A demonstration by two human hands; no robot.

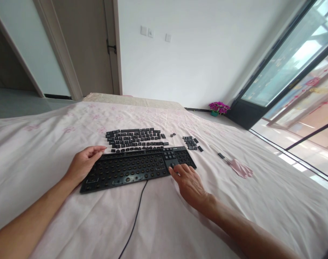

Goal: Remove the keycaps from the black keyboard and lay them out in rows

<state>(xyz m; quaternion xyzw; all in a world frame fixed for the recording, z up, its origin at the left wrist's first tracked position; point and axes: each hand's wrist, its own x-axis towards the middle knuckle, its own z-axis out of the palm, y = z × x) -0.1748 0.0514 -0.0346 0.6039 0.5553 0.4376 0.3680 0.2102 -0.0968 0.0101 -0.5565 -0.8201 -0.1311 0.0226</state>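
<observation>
A black keyboard (131,167), most of its keycaps off, lies slightly slanted on the bedsheet. At its left end, my left hand (84,162) grips the far corner, with the thumb near the frame's edge and the fingers beyond it. My right hand (189,183) rests over the arrow-key area at the right, thumb and fingers closed together; whatever is between them is too small to tell. Some keycaps (169,155) remain above the arrow area. Loose black keycaps (137,137) lie in rows behind the keyboard. A smaller group of keycaps (190,142) sits behind its right end.
The keyboard's cable (135,219) runs toward me across the pale floral bedsheet (99,223). To the right lie a pink glove (240,168) and a thin tool (221,155) with a dark part. Farther off are purple flowers (219,107), a door (83,43) and a glass door (287,61).
</observation>
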